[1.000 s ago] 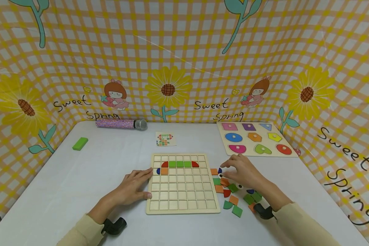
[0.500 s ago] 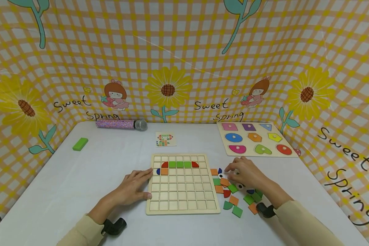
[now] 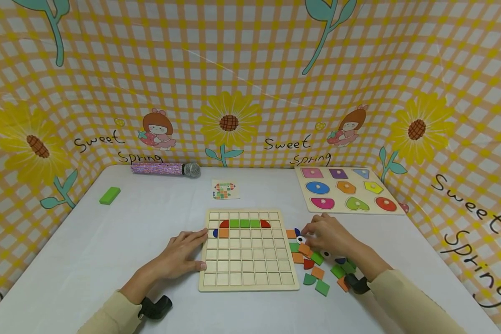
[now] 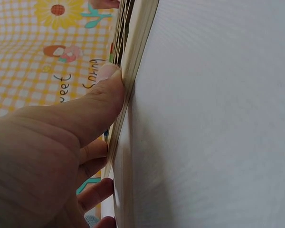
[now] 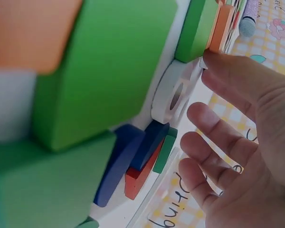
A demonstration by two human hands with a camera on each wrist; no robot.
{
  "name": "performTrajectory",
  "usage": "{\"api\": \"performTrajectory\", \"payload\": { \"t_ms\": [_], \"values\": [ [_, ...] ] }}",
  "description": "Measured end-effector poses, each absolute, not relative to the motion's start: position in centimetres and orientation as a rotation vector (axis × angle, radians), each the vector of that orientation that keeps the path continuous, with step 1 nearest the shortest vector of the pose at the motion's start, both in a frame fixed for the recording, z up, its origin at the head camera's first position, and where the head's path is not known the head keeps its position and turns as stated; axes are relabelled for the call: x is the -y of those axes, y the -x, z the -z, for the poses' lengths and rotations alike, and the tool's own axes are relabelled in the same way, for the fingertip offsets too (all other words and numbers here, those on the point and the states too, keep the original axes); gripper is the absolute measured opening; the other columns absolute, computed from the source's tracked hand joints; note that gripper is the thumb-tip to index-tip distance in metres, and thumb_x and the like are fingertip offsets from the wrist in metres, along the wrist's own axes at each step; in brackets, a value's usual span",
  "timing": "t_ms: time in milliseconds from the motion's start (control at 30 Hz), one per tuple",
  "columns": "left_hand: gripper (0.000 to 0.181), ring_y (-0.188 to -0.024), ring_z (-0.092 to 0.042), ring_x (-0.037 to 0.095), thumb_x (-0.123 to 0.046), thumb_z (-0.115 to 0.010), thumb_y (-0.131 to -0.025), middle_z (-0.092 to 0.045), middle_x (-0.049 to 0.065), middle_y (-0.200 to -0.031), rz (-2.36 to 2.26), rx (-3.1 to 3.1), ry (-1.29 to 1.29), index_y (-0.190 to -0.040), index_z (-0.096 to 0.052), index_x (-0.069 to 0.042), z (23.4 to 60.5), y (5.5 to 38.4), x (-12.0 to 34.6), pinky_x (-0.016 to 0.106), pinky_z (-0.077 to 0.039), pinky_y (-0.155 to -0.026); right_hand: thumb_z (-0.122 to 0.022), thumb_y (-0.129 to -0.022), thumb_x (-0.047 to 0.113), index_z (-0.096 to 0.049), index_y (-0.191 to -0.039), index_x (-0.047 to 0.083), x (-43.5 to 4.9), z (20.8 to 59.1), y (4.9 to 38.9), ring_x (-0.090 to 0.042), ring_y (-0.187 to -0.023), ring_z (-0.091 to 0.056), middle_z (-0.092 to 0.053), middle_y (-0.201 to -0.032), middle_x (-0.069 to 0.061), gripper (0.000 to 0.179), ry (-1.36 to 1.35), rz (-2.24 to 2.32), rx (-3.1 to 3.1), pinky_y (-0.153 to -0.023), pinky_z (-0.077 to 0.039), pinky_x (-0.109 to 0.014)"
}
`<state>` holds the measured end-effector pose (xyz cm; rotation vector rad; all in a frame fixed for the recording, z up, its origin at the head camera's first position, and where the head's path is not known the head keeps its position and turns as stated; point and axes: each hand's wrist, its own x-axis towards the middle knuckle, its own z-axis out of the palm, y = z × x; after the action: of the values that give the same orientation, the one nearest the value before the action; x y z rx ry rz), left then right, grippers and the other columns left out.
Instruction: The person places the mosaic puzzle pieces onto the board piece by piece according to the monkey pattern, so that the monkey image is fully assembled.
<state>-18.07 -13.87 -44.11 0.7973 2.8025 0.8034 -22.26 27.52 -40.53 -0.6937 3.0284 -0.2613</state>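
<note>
My left hand [image 3: 181,255] rests on the left edge of a wooden grid board [image 3: 250,260], thumb and fingers along its rim. On the board sit red corner tiles [image 3: 224,224], a row of green squares [image 3: 244,223], an orange square [image 3: 223,233] and a blue half-round tile [image 3: 215,233]. Right of the board, my right hand [image 3: 331,234] has thumb and forefinger pinched at a white eye tile [image 3: 300,240], beside a dark blue tile [image 3: 298,231]. In the right wrist view the other fingers [image 5: 204,114] are loosely bent, and only a sliver of white shows at the fingertips.
Several loose orange, green, red and blue tiles [image 3: 317,272] lie beside the board. Behind are a pattern card [image 3: 235,195], a glittery microphone [image 3: 163,169], a green block [image 3: 110,195] and a shape-puzzle board [image 3: 342,208]. Patterned cloth rises at the back and sides.
My right hand has lowered toward the eye tile, its thumb and forefinger closing together. The dark blue tile beside it has shifted slightly left. My left hand stays on the board edge.
</note>
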Motion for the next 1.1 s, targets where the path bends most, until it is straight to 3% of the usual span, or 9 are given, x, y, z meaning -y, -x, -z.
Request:
{"api": "performTrajectory", "payload": {
  "t_ms": [633, 933, 1100],
  "values": [
    [0.079, -0.132, -0.035, 0.032, -0.04, -0.069, -0.082, -0.031, 0.01, -0.154, -0.784, -2.816, -0.831, -0.144, -0.037, -0.003, 44.1, 18.1, 14.0, 0.052, -0.029, -0.097, -0.076, -0.077, 0.031, -0.075, -0.096, 0.02, -27.1, 41.0, 22.2, -0.013, -0.087, -0.048, -0.061, -0.086, 0.006, 0.021, 0.671, 0.295, -3.03, -0.075, -0.039, -0.031],
    [0.079, -0.132, -0.034, 0.031, -0.038, -0.07, -0.082, -0.03, 0.01, -0.155, -0.799, -2.8, -0.811, -0.144, -0.037, -0.003, 43.9, 18.0, 13.9, 0.054, -0.028, -0.1, -0.076, -0.077, 0.032, -0.074, -0.099, 0.021, -26.4, 40.1, 21.6, -0.019, -0.1, -0.05, -0.062, -0.094, 0.002, 0.024, 0.689, 0.447, -3.073, -0.085, -0.045, -0.042],
    [0.078, -0.132, -0.034, 0.031, -0.038, -0.07, -0.082, -0.03, 0.009, -0.155, -0.798, -2.803, -0.824, -0.144, -0.037, -0.003, 44.0, 18.1, 14.0, 0.054, -0.027, -0.1, -0.076, -0.078, 0.029, -0.074, -0.101, 0.022, -24.9, 39.5, 21.2, -0.015, -0.097, -0.048, -0.062, -0.095, 0.003, 0.024, 0.732, 0.517, -3.06, -0.081, -0.044, -0.035]
  ]
}}
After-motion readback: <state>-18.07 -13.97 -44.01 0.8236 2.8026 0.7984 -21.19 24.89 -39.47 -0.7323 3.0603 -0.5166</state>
